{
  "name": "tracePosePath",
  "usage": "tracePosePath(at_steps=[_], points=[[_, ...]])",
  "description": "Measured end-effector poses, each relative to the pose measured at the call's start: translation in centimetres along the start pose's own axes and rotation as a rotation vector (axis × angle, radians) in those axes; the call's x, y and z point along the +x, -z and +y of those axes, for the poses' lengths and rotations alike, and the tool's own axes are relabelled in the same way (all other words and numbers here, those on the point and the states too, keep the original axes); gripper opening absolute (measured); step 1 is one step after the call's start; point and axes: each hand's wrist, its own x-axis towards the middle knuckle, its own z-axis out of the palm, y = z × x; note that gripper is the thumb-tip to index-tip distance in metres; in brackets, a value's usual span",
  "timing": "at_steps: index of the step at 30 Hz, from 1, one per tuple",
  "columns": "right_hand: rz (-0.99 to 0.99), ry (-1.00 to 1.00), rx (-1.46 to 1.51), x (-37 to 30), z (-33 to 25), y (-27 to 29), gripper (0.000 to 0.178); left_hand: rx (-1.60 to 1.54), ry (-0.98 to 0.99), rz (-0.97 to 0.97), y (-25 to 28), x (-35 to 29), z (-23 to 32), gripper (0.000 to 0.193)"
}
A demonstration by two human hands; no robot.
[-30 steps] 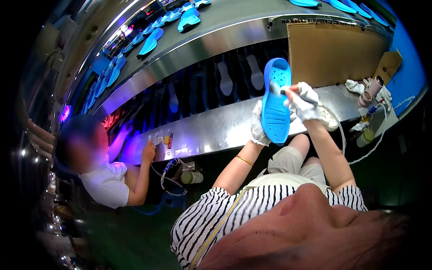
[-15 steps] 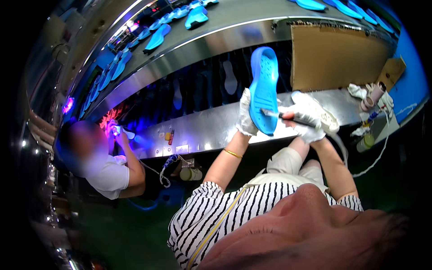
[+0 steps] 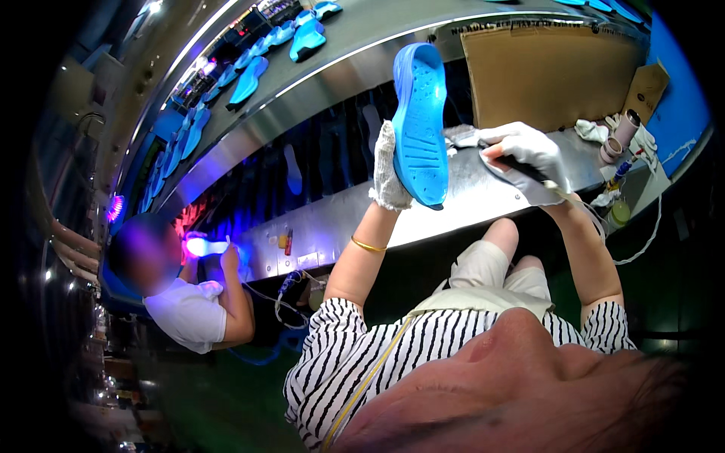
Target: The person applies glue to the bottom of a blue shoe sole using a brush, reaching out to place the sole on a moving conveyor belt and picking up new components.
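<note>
Head view: the gloved left hand [image 3: 388, 172] is closed on a blue shoe sole [image 3: 421, 124], gripping it low on its left side. Most of that hand's fingers are hidden behind the sole, so how they are spread there cannot be told. The sole is held up off the metal counter [image 3: 355, 215], its ridged and holed face toward the camera; its upper end rises well past the fingers and, in this view, beyond the counter's far edge. The gloved right hand [image 3: 532, 158] pinches a brush [image 3: 462, 137], bare fingertips [image 3: 495, 152] showing out of the glove, the dark handle running back along the palm. The bristles are just beside the sole's right edge; whether they touch it is unclear.

Farther out, near the counter's right end, white cloths [image 3: 591, 130] lie beside pale rolls [image 3: 610, 149]. A brown cardboard sheet [image 3: 555, 75] stands along the far edge, right of the sole. Toward the left end, small red and yellow items [image 3: 287, 241] lie on the counter, and a co-worker [image 3: 189, 313] in white holds a glowing object [image 3: 208, 247]. Beyond, a grey belt [image 3: 377, 34] carries more blue soles [image 3: 248, 81].
</note>
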Motion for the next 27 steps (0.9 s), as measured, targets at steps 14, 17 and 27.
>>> tracePosePath(at_steps=[14,17,27], points=[[0.351,-0.274,0.147,-5.9,2.0,1.8,0.021,2.667,-0.49,0.194,-1.0,18.0,11.7,0.025],[0.437,-0.415,0.282,-6.9,2.9,1.8,0.021,2.775,-0.764,0.276,0.5,17.4,13.7,0.027],[0.318,-0.525,0.336,-6.5,2.0,-1.3,0.02,2.216,-0.311,0.744,7.6,15.0,22.1,0.03]])
